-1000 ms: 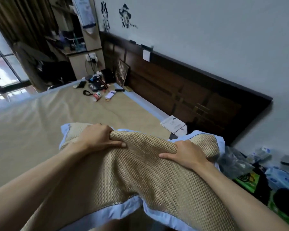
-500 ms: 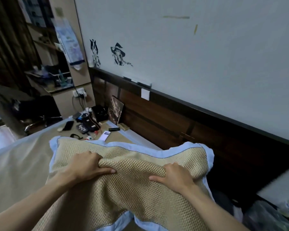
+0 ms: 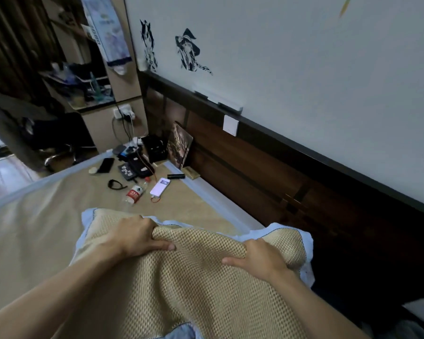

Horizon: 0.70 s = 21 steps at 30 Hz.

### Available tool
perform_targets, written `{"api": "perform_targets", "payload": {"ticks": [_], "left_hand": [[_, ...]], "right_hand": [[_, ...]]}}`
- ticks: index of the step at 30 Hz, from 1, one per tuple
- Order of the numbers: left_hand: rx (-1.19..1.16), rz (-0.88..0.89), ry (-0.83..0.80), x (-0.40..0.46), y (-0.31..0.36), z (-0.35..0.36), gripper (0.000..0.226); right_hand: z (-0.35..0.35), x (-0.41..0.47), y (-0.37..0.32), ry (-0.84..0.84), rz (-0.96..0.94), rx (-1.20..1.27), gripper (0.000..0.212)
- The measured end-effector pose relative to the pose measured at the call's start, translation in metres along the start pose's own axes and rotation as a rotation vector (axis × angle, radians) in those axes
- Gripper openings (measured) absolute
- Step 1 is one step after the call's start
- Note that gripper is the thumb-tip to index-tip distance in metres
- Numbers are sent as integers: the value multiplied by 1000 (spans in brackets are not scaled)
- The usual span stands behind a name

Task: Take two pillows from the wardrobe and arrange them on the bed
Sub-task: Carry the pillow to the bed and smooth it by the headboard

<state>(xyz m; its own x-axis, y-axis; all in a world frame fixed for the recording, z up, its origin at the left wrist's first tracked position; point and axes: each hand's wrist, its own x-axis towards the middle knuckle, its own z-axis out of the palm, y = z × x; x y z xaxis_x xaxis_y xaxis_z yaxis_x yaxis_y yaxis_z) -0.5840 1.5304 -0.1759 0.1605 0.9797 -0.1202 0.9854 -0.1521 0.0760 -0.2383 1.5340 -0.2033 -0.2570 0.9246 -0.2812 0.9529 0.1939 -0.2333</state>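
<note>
A tan woven pillow [image 3: 196,285] with a pale blue border hangs in front of me over the bed [image 3: 34,228], which has a tan mat on it. My left hand [image 3: 137,237] grips its top edge on the left, fingers bunched into the fabric. My right hand [image 3: 260,259] grips the top edge further right, near the dark wooden headboard [image 3: 267,172]. The pillow's far edge sits close to the headboard side of the bed. No second pillow is in view.
At the bed's far corner lie a phone [image 3: 160,187], a plastic bottle [image 3: 134,193], a dark pouch, cables and a black box [image 3: 154,148]. A framed picture [image 3: 180,145] leans on the headboard. A desk and chair stand beyond the bed at left.
The view has tipped down and closer to the bed. The pillow, held in both hands, has moved lower and forward toward the headboard; the white box seen earlier is out of view.
</note>
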Motion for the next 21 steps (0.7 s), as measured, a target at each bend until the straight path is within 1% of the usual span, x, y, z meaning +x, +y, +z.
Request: {"api": "perform_targets", "payload": {"ticks": [1,2,4,6,8,10,13,15,18,21], "left_hand": [[12,-17,1,6,-1,7,87],[28,-31,6,9,-1,13,94],[33,-97,25,25,-3,22,99],[23,-171,23,43,-3,19,100],[35,-237,-16,64,-3,13,100],[40,-267,-43,90,2,8,100],[51,-215,-16,139,16,-3,97],[75,-149,0,177,27,-11,93],[118,-81,-37,226,47,-22,94],[124,-35,-82,252,60,-25,95]], "right_hand": [[1,12,4,-29,-27,23,73],[1,22,7,-49,-50,43,82],[-3,58,15,-51,-108,37,91],[-9,98,21,-40,-158,18,90],[-16,133,28,-18,-210,-7,87],[-20,157,41,15,-233,-3,86],[-27,187,71,65,-179,-19,88],[-36,203,94,51,-132,-11,85],[-53,209,125,31,-53,25,81],[-62,212,143,22,-14,54,80]]}}
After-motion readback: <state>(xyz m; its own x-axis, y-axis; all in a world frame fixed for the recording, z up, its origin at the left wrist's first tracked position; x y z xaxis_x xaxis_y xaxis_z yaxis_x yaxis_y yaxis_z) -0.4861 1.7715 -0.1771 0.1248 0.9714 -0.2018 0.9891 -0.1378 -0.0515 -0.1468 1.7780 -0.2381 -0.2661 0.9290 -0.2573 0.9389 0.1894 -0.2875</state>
